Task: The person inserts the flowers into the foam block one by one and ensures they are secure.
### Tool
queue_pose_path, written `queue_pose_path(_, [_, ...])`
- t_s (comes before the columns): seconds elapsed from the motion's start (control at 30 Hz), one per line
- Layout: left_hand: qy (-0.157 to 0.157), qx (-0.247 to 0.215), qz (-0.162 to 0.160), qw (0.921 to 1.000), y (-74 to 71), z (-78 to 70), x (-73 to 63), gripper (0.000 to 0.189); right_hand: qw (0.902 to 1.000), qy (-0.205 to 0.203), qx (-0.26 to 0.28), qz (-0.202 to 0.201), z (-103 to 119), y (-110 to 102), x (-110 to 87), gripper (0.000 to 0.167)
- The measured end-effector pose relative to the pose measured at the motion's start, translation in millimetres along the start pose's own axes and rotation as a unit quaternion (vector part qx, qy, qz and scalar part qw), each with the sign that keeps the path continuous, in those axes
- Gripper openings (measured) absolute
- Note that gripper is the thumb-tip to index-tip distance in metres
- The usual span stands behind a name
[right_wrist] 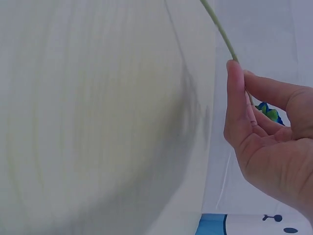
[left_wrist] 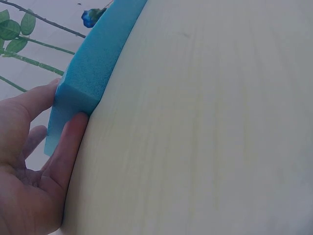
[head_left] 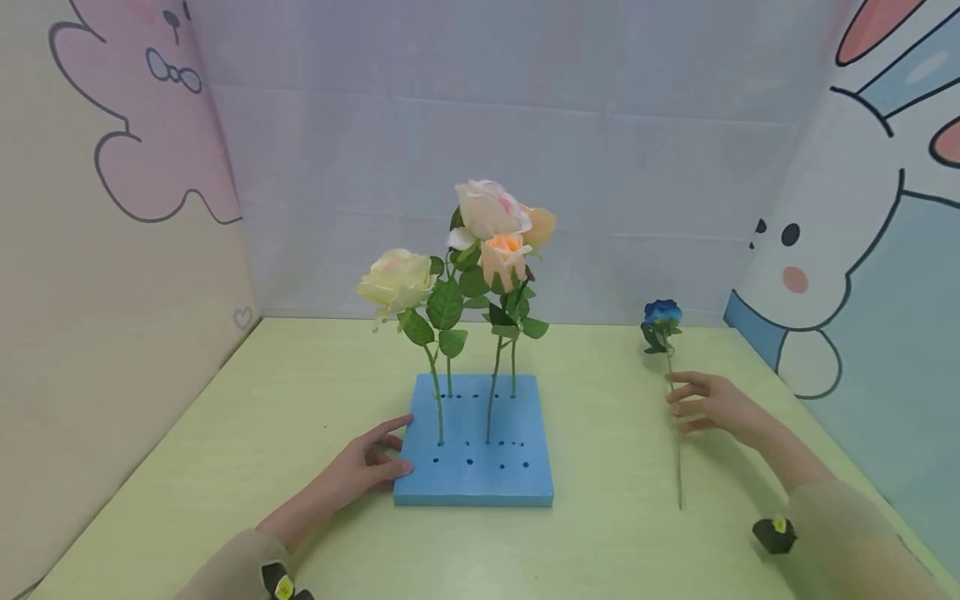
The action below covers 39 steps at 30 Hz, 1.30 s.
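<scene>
My left hand (head_left: 365,468) rests against the left edge of a blue foam block (head_left: 480,485), thumb and forefinger touching it with fingers spread. In the left wrist view the fingertips press on the block's (left_wrist: 98,63) side and upper edge. My right hand (head_left: 716,407) pinches the thin green stem of an artificial blue rose (head_left: 662,313) between thumb and fingers. The bloom points to the back and the stem's lower end (head_left: 680,487) toward the front. In the right wrist view the stem (right_wrist: 222,32) passes through the fingertips above the table, and the bloom is partly hidden behind the hand.
Several artificial roses stand upright in the block's holes: a cream-yellow rose (head_left: 397,282), a pale pink rose (head_left: 491,210), a peach rose (head_left: 504,260) and another peach bloom (head_left: 538,227) behind. More holes line the block. Cloth walls with cartoon figures enclose the light table (head_left: 315,375).
</scene>
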State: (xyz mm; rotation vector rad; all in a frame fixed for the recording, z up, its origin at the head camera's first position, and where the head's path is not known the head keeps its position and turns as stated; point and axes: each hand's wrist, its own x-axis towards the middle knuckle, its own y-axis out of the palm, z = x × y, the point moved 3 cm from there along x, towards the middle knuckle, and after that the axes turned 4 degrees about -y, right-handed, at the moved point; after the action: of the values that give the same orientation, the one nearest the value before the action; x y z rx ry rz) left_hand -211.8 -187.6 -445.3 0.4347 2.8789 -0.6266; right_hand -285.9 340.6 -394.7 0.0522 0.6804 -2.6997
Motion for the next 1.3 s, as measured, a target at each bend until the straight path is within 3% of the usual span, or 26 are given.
queue_pose_path(0.5, [-0.003, -0.003, -0.001, 1.0000, -1.4, 0.8, 1.5, 0.077, 0.9939, -0.098, -0.001, -0.049, 76.9, 35.7, 13.2, 0.053])
queue_pose_path(0.93, [0.012, 0.002, 0.004, 0.9999, -1.8, -1.0, 0.6, 0.077, 0.9871, -0.139, -0.008, -0.079, 101.3, 49.5, 18.5, 0.045])
queue_pose_path(1.3, [0.005, 0.004, 0.002, 1.0000, -0.5, 0.9, 1.9, 0.078, 0.9783, -0.185, 0.032, -0.086, 118.8, 65.3, 17.5, 0.053])
